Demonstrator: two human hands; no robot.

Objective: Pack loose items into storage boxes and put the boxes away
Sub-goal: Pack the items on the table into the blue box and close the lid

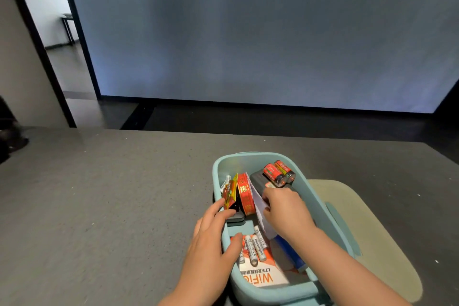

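A teal storage box stands on the dark grey table. It holds two red batteries, a red round tin on edge, an orange-yellow packet, a black item, small white batteries, an orange-and-white WiFi carton and a blue item. My left hand lies over the box's left rim, fingers fairly straight, touching the black item and the packet. My right hand reaches into the middle of the box and pinches a white paper sheet beside the tin.
A beige flat lid lies under and to the right of the box. The table's far edge faces a large grey-blue wall panel. A doorway opens at the far left, and a dark object sits at the table's left edge.
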